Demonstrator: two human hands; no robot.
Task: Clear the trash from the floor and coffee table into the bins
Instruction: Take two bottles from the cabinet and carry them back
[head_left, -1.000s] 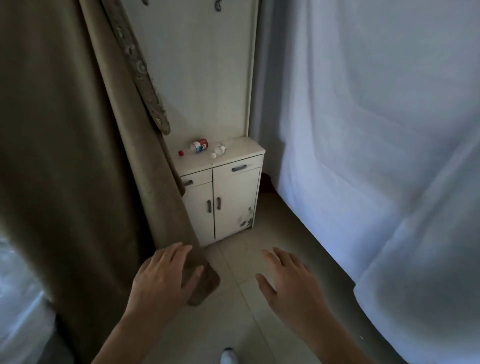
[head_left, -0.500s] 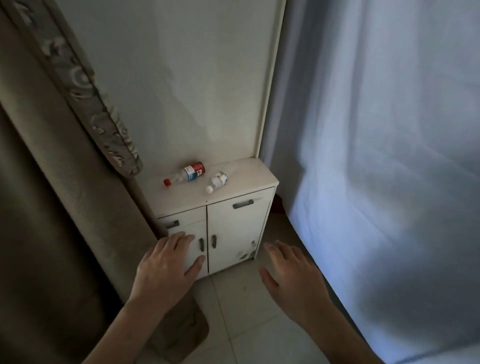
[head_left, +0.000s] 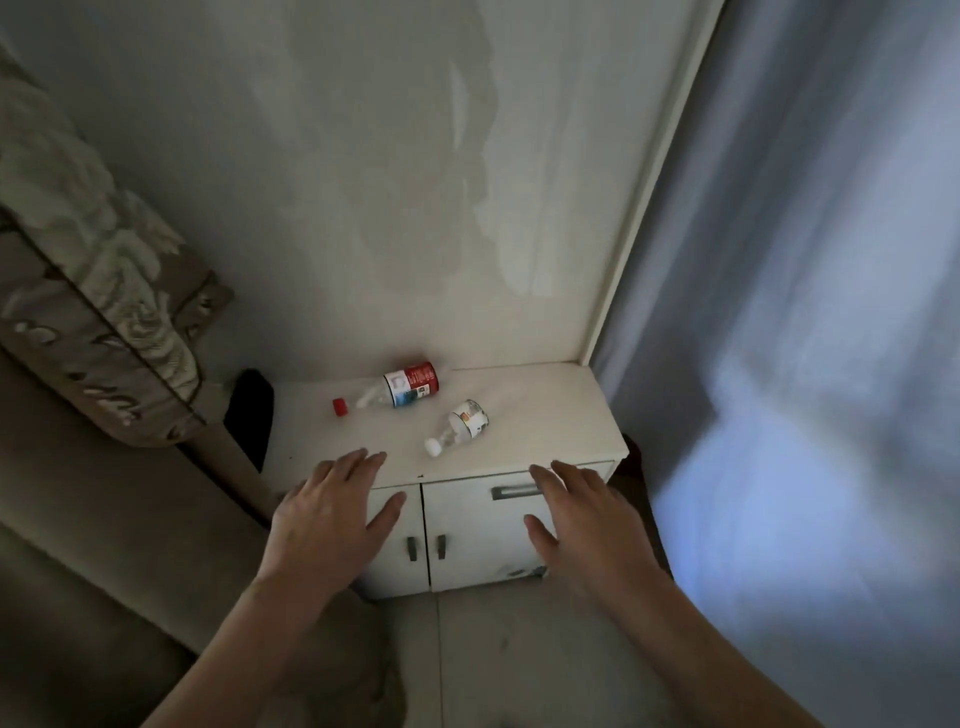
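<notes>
A low cabinet is set against a wall, with floor in front of it. Two bottles are laid on their sides on its top: a larger bottle towards the back, and a smaller bottle just to its right and nearer the front edge, the two apart. A curtain is hung to the right of the cabinet, and a draped cloth to its left. Two hands are held out before the cabinet front, the left hand over the left front edge, the right hand before the right drawer.
</notes>
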